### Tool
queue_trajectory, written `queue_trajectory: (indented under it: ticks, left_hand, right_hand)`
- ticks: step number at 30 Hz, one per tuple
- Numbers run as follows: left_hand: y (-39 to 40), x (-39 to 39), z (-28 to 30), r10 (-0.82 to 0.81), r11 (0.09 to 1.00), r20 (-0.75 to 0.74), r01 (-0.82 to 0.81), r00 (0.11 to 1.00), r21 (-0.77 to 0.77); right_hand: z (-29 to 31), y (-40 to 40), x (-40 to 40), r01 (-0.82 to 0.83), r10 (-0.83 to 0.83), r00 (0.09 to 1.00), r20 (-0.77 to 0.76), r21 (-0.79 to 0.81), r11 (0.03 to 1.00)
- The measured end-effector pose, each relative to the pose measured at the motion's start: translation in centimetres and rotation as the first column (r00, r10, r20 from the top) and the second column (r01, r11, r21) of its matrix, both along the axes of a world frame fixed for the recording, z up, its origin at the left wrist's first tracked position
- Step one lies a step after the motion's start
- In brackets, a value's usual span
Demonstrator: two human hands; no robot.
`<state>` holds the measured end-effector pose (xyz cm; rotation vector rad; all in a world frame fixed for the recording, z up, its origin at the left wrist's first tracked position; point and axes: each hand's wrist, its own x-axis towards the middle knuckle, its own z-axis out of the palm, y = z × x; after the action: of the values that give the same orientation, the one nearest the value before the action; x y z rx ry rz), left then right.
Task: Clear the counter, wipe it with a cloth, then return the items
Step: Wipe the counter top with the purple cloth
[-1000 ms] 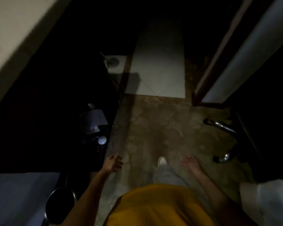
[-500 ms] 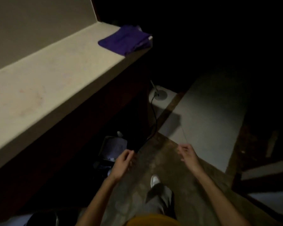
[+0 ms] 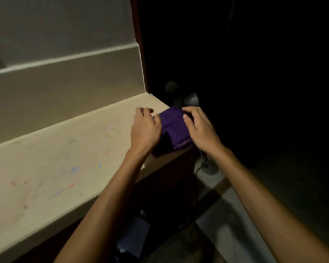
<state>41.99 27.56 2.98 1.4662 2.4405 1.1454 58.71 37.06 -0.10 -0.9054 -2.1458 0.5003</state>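
Observation:
A folded purple cloth (image 3: 176,128) lies at the right end of the beige counter (image 3: 65,164), partly over its front corner. My left hand (image 3: 144,130) grips the cloth's left edge, fingers curled onto it. My right hand (image 3: 198,128) holds the cloth's right side, thumb on top and fingers around the far corner. The counter top bears faint coloured marks and scribbles. Nothing else stands on the visible counter.
A beige backsplash and wall (image 3: 65,86) rise behind the counter. A small stand with a round base and a cable (image 3: 207,168) sits on the floor right of the counter. Dim objects (image 3: 131,238) lie under the counter. The right side is dark.
I turned from the floor toward the counter. Both hands rose from waist height and took hold of the purple cloth at the counter's right end.

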Motion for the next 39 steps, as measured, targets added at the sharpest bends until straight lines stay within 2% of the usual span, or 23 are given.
queue_trajectory:
  ticks: [2, 4, 7, 12, 16, 21, 23, 26, 30, 35, 39]
  left_hand:
    - [1.0, 0.9, -2.5, 0.072, 0.987, -0.085, -0.083, 0.994, -0.139]
    - [0.9, 2.3, -5.5, 0.117, 0.970, -0.252, -0.165, 0.961, -0.177]
    - [0.4, 3.4, -7.3, 0.154, 0.963, -0.360, -0.221, 0.920, -0.152]
    - [0.8, 4.5, -6.6, 0.164, 0.923, -0.458, -0.300, 0.874, -0.242]
    - [0.8, 3.6, -6.7, 0.077, 0.934, -0.508, -0.240, 0.858, -0.265]
    - [3.0, -1.2, -6.5, 0.065, 0.898, -0.411, -0.233, 0.909, -0.373]
    - [4.6, -3.9, -6.4, 0.078, 0.890, -0.439, -0.261, 0.895, -0.373]
    - [6.8, -8.8, -6.1, 0.163, 0.883, -0.373, -0.304, 0.913, -0.358]
    - [9.2, -14.6, -5.7, 0.139, 0.887, -0.355, -0.276, 0.925, -0.371]
    - [10.1, -16.8, -6.1, 0.123, 0.895, -0.416, -0.282, 0.901, -0.346]
    - [10.3, -16.5, -5.9, 0.138, 0.894, -0.356, -0.271, 0.924, -0.358]
  right_hand:
    - [-1.0, 2.5, -1.9, -0.083, 0.081, 0.978, 0.191, 0.005, 0.997]
    - [-2.7, 3.4, -2.8, -0.145, 0.121, 0.928, 0.352, 0.042, 0.989]
    - [-4.0, 3.4, -2.4, -0.194, 0.145, 0.905, 0.400, 0.085, 0.977]
    - [-3.0, 4.1, -2.5, -0.310, 0.263, 0.812, 0.521, 0.004, 0.951]
    - [-2.3, 5.6, -3.5, -0.411, 0.355, 0.745, 0.564, -0.032, 0.911]
    - [-1.7, 8.2, -8.1, -0.460, 0.418, 0.709, 0.567, -0.078, 0.885]
    - [-2.0, 9.9, -11.3, -0.467, 0.414, 0.712, 0.568, -0.058, 0.882]
    - [-2.5, 12.4, -16.6, -0.473, 0.408, 0.717, 0.565, -0.036, 0.880]
    - [-2.8, 14.7, -22.2, -0.472, 0.397, 0.727, 0.561, -0.012, 0.882]
    - [-3.0, 15.8, -24.1, -0.467, 0.372, 0.733, 0.569, 0.024, 0.884]
    - [-2.8, 15.5, -24.0, -0.452, 0.374, 0.728, 0.574, -0.008, 0.892]
